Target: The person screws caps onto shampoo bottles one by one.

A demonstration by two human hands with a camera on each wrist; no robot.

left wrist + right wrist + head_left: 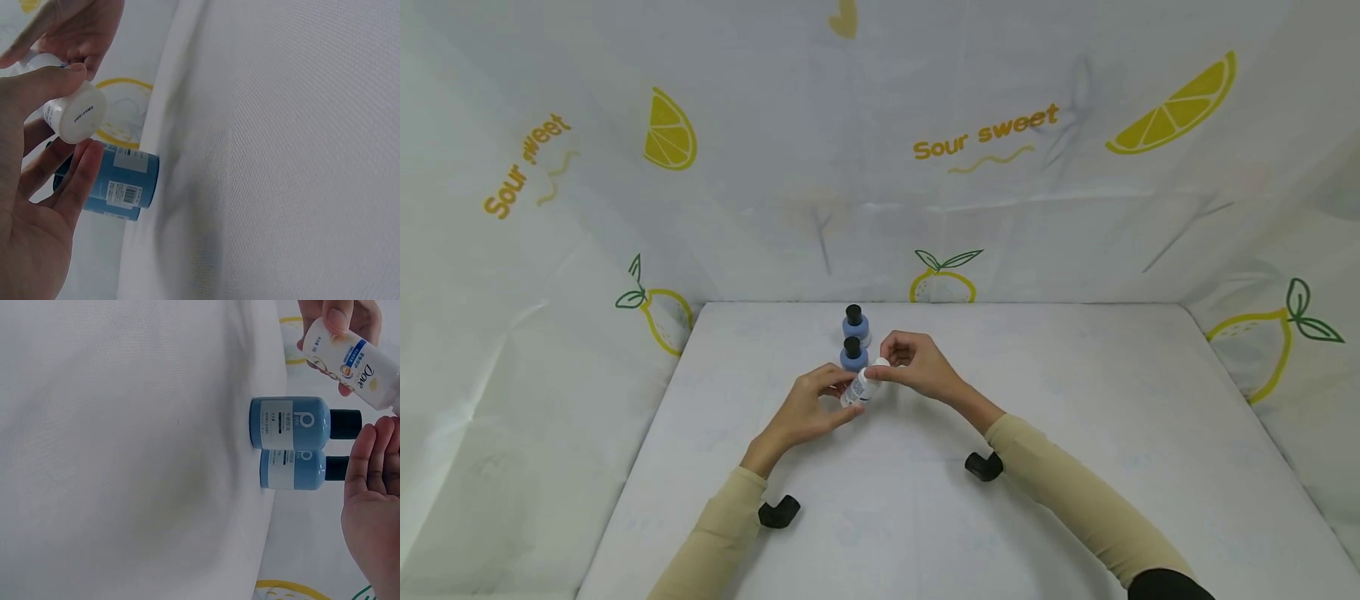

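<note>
Between both hands a small white Dove bottle (350,362) is held tilted above the table. My left hand (805,410) grips it around its lower end, thumb on one side and fingers on the other; its round white base (84,114) faces the left wrist camera. At the cap end, my right hand (925,367) pinches with thumb and fingertips, which partly hide the cap. Just behind the hands stand two upright blue bottles with black caps, a nearer one (853,359) and a farther one (856,326), one behind the other.
A white cloth covers the table (910,517). White sheeting (760,167) with lemon prints hangs behind it and at the sides. Black angled pieces sit by both forearms, one at the left sleeve (778,512) and one at the right sleeve (983,467).
</note>
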